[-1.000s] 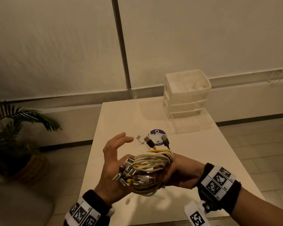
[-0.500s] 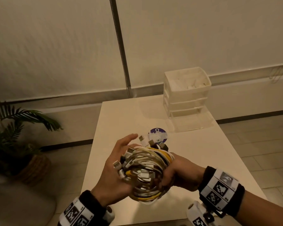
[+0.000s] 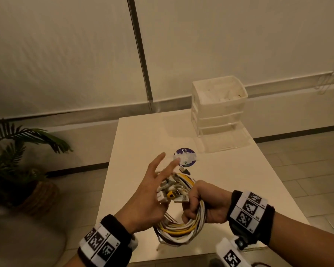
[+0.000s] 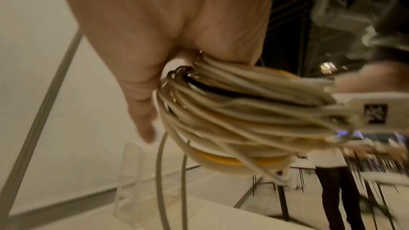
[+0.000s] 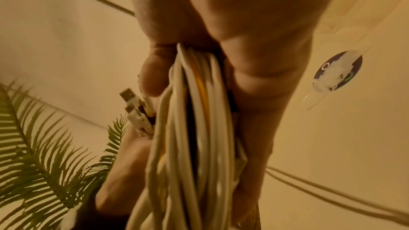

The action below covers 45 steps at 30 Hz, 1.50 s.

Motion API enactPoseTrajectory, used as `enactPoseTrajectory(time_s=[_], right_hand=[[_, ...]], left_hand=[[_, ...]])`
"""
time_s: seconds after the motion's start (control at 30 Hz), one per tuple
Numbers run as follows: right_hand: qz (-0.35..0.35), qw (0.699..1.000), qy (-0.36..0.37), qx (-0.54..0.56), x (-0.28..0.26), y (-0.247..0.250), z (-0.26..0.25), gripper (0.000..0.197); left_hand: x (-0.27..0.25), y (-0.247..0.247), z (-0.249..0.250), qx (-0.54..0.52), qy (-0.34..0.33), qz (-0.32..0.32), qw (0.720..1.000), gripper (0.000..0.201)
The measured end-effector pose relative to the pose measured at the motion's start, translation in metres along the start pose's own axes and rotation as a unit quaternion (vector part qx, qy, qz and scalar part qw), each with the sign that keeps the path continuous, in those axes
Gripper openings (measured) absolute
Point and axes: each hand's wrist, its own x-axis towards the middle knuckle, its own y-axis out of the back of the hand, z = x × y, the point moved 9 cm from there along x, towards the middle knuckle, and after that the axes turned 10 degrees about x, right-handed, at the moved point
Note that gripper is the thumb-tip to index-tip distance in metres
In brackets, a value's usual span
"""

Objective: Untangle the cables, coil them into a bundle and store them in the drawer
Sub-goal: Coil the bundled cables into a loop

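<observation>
A coil of white and yellow cables [image 3: 181,230] hangs over the near end of the white table [image 3: 249,189]. My right hand [image 3: 193,205] grips the coil's right side in a fist, and the strands run through the fist [image 5: 199,93]. Several plug ends [image 3: 172,193] stick out to the left at the top of the coil. My left hand [image 3: 156,182] is open with fingers spread and straight, its palm against those plugs and the coil [image 4: 232,120]. The white drawer unit [image 3: 218,105] stands at the table's far right, its clear bottom drawer [image 3: 226,140] pulled out.
A round purple sticker with tape over it [image 3: 185,157] lies on the table between the hands and the drawer unit. A potted palm [image 3: 17,170] stands on the floor to the left. A wall with a metal strip [image 3: 141,54] runs behind the table.
My left hand has gone from cupping the coil to flat, spread fingers against the plugs. The right hand has turned the coil so that it hangs lower.
</observation>
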Motion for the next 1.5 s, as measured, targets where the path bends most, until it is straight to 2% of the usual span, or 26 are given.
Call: enactPoseTrajectory(time_s=[0.07,0.13,0.23,0.3,0.33,0.37,0.43,0.47,0.53,0.63,0.7,0.77,0.83,0.9,0.93,1.0,1.1,1.17,1.23,1.33,1.4,1.5], right_hand=[[-0.002,1.0,-0.015,-0.009,-0.001,-0.001,-0.001,0.009],[-0.006,1.0,-0.021,-0.017,-0.001,-0.001,-0.003,0.007],[-0.002,0.998,-0.03,-0.059,0.0,0.0,-0.005,0.02],[-0.003,0.995,-0.031,-0.09,0.0,-0.002,-0.007,0.02],[-0.001,0.995,-0.028,-0.099,-0.001,-0.003,-0.01,0.018],[0.003,0.994,-0.025,-0.106,-0.002,-0.003,-0.012,0.015],[0.009,0.992,-0.029,-0.125,-0.004,-0.006,-0.016,0.009],[0.017,0.991,-0.031,-0.132,-0.004,-0.006,-0.018,0.005],[0.035,0.988,-0.031,-0.146,-0.003,-0.003,-0.02,0.006],[0.036,0.984,-0.071,-0.156,0.0,-0.002,-0.018,0.003],[0.027,0.984,-0.084,-0.157,0.001,-0.004,-0.019,0.005],[0.018,0.988,-0.054,-0.142,-0.003,-0.008,-0.029,0.015],[0.013,0.996,0.035,-0.076,-0.011,-0.004,-0.05,0.043],[-0.004,0.992,0.119,0.041,-0.021,0.003,-0.069,0.062],[-0.01,0.986,0.143,0.084,-0.025,0.005,-0.073,0.063],[-0.01,0.982,0.163,0.099,-0.023,0.002,-0.077,0.062],[0.011,0.982,0.177,0.068,-0.022,-0.016,-0.085,0.064],[-0.01,0.974,0.212,0.084,-0.032,-0.024,-0.1,0.055],[-0.059,0.96,0.24,0.132,-0.043,-0.025,-0.108,0.048],[-0.105,0.936,0.268,0.2,-0.048,-0.025,-0.096,0.061],[-0.059,0.928,0.307,0.204,-0.045,-0.023,-0.086,0.062],[0.047,0.922,0.364,0.126,-0.045,-0.019,-0.083,0.052]], left_hand=[[0.003,-0.002,0.006,0.096,-0.031,-0.028,0.994,0.108],[0.006,-0.001,0.011,0.178,-0.056,-0.032,0.982,0.1],[0.009,0.0,0.022,0.305,-0.118,-0.037,0.944,0.09],[0.01,-0.002,0.024,0.349,-0.145,-0.048,0.925,0.089],[0.011,-0.003,0.022,0.332,-0.145,-0.055,0.93,0.088],[0.013,-0.003,0.02,0.279,-0.134,-0.061,0.949,0.085],[0.016,-0.004,0.012,0.123,-0.093,-0.064,0.986,0.078],[0.017,-0.004,0.011,0.071,-0.079,-0.056,0.993,0.073],[0.019,-0.004,0.012,0.02,-0.062,-0.034,0.997,0.055],[0.017,-0.004,0.008,-0.033,-0.017,-0.006,0.999,0.026],[0.016,-0.004,-0.002,-0.046,0.022,0.007,0.999,0.015],[0.017,0.003,-0.012,-0.06,0.05,0.027,0.997,0.012],[0.019,0.02,-0.025,-0.091,0.086,0.074,0.989,0.012],[0.017,0.045,-0.037,-0.121,0.138,0.15,0.972,0.021],[0.016,0.055,-0.039,-0.135,0.154,0.18,0.962,0.028],[0.018,0.073,-0.032,-0.143,0.152,0.215,0.954,0.034],[0.025,0.089,-0.013,-0.066,0.11,0.216,0.968,0.022],[0.022,0.093,-0.019,-0.063,0.123,0.236,0.962,0.02],[0.013,0.093,-0.038,-0.138,0.178,0.272,0.936,0.022],[-0.004,0.084,-0.065,-0.256,0.261,0.309,0.878,0.022],[-0.009,0.078,-0.075,-0.293,0.283,0.308,0.86,0.015],[-0.012,0.076,-0.079,-0.291,0.286,0.306,0.86,0.014]])
